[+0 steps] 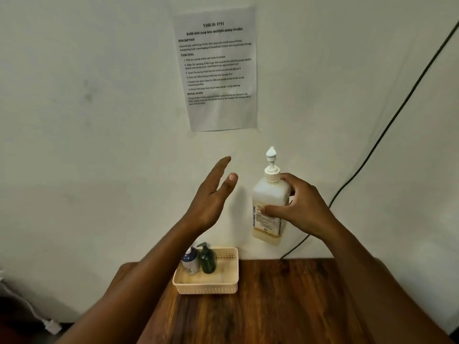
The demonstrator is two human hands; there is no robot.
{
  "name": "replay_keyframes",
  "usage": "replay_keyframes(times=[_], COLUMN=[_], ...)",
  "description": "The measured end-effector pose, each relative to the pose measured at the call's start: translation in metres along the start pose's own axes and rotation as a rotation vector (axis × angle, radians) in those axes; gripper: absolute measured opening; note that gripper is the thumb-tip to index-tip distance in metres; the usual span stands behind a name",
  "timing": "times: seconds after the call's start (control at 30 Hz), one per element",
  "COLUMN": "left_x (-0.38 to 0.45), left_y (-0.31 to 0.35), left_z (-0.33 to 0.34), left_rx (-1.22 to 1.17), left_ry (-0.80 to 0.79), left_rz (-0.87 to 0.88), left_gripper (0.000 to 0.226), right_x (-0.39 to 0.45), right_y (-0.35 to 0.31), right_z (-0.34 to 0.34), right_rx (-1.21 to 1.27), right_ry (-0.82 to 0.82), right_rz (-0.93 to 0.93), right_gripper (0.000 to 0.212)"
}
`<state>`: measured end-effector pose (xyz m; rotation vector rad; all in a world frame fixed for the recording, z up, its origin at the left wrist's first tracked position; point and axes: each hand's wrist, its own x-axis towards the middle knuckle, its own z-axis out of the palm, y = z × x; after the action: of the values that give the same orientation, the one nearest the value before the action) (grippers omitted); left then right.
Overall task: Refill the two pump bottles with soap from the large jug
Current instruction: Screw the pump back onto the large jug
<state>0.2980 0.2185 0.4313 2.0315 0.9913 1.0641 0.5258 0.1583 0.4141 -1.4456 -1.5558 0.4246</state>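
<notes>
Looking down at my wooden desk [285, 306], I see it pushed against the wall, where a printed task sheet [218, 68] hangs. My right hand [301, 207] grips the large soap jug [269, 207] around its body, thumb across the label, holding it upright in the air above the desk, probably so nothing spills from its pump top. My left hand [211, 197] hovers beside it, fingers straight and holding nothing, seemingly ready to steady the jug. Below, a cream basket [206, 285] sits at the desk's back edge, keeping the white pump bottle [190, 263] and dark green pump bottle [207, 259] together, both capped.
</notes>
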Motion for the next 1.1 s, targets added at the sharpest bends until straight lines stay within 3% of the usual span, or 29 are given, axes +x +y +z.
replay_keyframes(times=[0.47, 0.93, 1.1], left_x=[0.025, 0.021, 0.009], left_y=[-0.135, -0.242, -0.274], left_z=[0.059, 0.114, 0.134], left_rx=[0.149, 0.240, 0.299], left_ry=[-0.092, -0.217, -0.252], left_rz=[-0.137, -0.184, -0.159], left_gripper=[0.062, 0.071, 0.072], right_x=[0.040, 0.034, 0.018], right_y=[0.149, 0.289, 0.330], right_z=[0.058, 0.139, 0.167], right_rx=[-0.077, -0.081, -0.094], right_ry=[-0.126, -0.119, -0.094], right_rz=[0.157, 0.237, 0.276], right_gripper=[0.086, 0.075, 0.081])
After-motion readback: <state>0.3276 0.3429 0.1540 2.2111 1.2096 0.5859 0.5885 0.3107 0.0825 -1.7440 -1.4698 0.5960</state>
